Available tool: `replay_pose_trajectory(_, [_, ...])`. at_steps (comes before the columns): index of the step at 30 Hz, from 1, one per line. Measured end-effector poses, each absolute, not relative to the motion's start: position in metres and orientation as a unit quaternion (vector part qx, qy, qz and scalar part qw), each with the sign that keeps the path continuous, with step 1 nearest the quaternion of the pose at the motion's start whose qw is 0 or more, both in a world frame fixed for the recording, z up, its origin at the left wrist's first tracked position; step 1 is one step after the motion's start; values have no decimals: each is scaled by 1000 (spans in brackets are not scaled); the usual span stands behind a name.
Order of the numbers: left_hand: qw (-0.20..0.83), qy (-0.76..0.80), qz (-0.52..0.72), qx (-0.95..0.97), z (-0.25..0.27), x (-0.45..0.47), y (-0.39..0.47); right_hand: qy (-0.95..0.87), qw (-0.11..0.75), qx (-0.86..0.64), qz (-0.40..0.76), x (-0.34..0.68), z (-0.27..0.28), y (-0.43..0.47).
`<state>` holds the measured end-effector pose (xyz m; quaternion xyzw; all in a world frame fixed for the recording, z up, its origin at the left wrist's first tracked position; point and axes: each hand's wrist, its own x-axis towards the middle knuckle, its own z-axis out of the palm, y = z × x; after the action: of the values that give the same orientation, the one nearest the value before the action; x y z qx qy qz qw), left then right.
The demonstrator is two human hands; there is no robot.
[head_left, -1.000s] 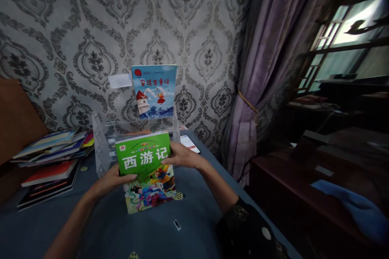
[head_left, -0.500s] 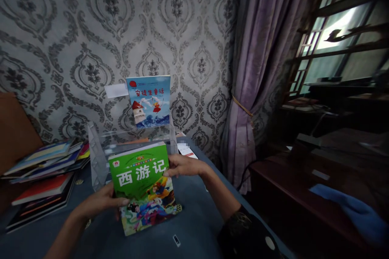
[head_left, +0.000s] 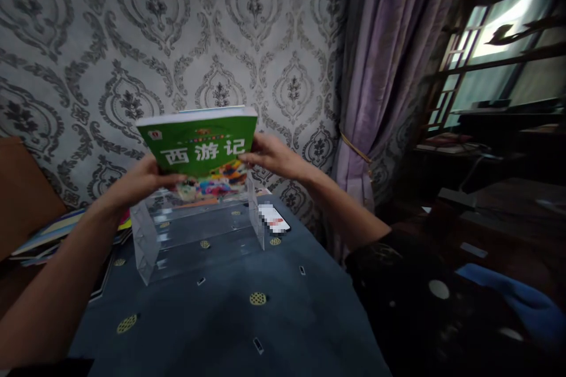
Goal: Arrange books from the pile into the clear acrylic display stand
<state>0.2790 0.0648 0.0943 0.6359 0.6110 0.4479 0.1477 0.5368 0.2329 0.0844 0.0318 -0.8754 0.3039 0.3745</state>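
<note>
A: Where's the green book (head_left: 198, 153)?
B: Up in the air over the clear rack (head_left: 145, 241), before the patterned wall (head_left: 274, 29), tilted with its top edge towards the wearer.
A: And the hands?
B: Both grip it. The left hand (head_left: 144, 179) pinches the left edge, thumb laid flat across the cover; the right hand (head_left: 276, 156) has the right edge, thumb also on the front. Both forearms slant inward and up.
A: Can you see the fingers behind?
B: Mostly not; the book covers them. It also hides most of something behind it: just a thin blue-and-white edge pokes above.
A: Further out?
B: A phone (head_left: 275, 221) lies on the counter (head_left: 221, 330) beside the rack, its screen pixelated. The left forearm hides part of the book pile (head_left: 57, 235), and the dark right sleeve (head_left: 411, 300) is cut off below.
</note>
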Motion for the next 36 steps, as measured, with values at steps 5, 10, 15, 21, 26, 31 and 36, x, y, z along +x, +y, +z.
replay_pose_trajectory(5, [73, 589, 471, 653, 105, 280, 88, -876, 419, 26, 238, 534, 94, 249])
replay_pose_trajectory(10, [103, 586, 466, 655, 86, 281, 103, -878, 411, -12, 246, 531, 69, 264])
replay_pose_trajectory(15, [134, 580, 460, 659, 76, 277, 108, -877, 389, -9, 281, 529, 57, 272])
replay_pose_trajectory(21, [172, 580, 492, 626, 75, 277, 117, -857, 392, 27, 334, 522, 64, 283])
replay_pose_trajectory(26, [177, 553, 528, 620, 75, 280, 118, -837, 401, 19, 371, 515, 72, 292])
replay_pose_trajectory(31, [183, 554, 524, 621, 72, 277, 119, -839, 404, 7, 365, 511, 70, 296])
replay_pose_trajectory(36, [178, 585, 497, 616, 61, 275, 134, -844, 409, -71, 341, 503, 61, 305])
